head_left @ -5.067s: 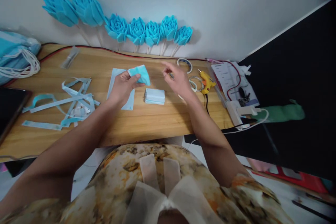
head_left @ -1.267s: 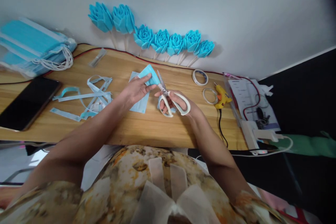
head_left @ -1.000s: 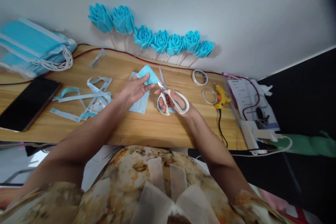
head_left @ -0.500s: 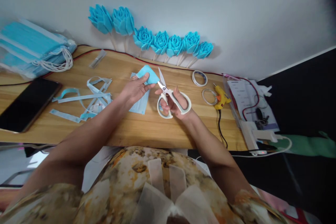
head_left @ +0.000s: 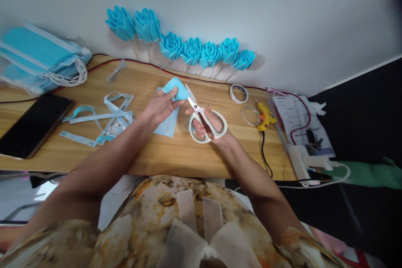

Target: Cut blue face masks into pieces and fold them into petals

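Between its thumb and fingers, my left hand (head_left: 163,102) pinches a small blue piece of mask fabric (head_left: 176,86) with a rounded edge. My right hand (head_left: 209,122) grips white-handled scissors (head_left: 196,107), fingers and thumb through the loops. The scissor blades lie at the lower right corner of the fabric piece, nearly closed; whether they touch it I cannot tell. Under my left hand, a pale blue flat sheet of mask material (head_left: 166,124) lies on the wooden table (head_left: 188,161).
Several blue fabric flowers (head_left: 191,50) on sticks lean along the wall. Cut mask strips (head_left: 103,117), a phone (head_left: 34,125) and a stack of face masks (head_left: 40,56) are on the left. Toward the right are a tape roll (head_left: 238,93), a yellow glue gun (head_left: 266,117) and a power strip (head_left: 298,163).
The scissor blades have come closer together, and the handles have drawn in. My left hand and the fabric piece stay almost in place.
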### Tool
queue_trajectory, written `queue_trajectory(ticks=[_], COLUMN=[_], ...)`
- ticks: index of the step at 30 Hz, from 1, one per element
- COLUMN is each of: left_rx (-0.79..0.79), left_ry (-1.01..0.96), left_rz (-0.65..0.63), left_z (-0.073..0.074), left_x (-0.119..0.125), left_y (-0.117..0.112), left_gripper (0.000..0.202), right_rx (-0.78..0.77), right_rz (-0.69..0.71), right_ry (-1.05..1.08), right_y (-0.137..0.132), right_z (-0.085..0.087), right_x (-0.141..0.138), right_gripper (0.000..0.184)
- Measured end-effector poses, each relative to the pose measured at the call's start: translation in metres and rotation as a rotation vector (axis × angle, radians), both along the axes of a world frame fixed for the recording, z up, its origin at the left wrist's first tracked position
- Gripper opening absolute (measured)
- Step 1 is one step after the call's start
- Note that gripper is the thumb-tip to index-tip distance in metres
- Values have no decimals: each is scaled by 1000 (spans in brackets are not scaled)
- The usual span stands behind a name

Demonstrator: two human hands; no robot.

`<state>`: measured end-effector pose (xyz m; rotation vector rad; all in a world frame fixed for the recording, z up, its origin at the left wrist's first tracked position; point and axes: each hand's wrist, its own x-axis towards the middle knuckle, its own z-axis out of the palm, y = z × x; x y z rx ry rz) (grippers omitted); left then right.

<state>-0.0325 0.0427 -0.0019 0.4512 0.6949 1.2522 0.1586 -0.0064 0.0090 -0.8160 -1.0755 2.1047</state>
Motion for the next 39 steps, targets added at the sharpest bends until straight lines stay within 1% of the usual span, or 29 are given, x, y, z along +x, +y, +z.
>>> queue_trajectory(ticks=[5, 11, 15, 17, 20, 23, 27, 32, 39], left_rx=[-2, -25, -27, -22, -17, -20, -28, 2, 34], left_ry=[16, 31, 41, 60, 79, 89, 106, 136, 157], left_rz=[17, 15, 24, 29, 30, 39, 52, 11, -41], left_z=[0, 8, 12, 14, 15, 15, 13, 13, 10], left_x=[-1, -1, -3, -3, -3, -4, -6, -7, -4], left_y=[1, 0, 0, 0, -1, -1, 1, 0, -1], left_gripper=[14, 19, 17, 19, 24, 21, 22, 21, 25], right_rx=[29, 39, 43, 40, 42, 55, 45, 47, 76], right_rz=[13, 16, -15, -4, 66, 107, 111, 103, 97], right_ry=[13, 26, 14, -3, 8, 28, 22, 7, 18], right_y=[-3, -2, -3, -3, -2, 0, 1, 1, 2], right_z=[2, 0, 4, 5, 5, 1, -3, -4, -3], right_x=[-2, -5, -5, -5, -4, -4, -2, -2, -1], right_gripper=[71, 69, 67, 70, 78, 80, 82, 83, 81])
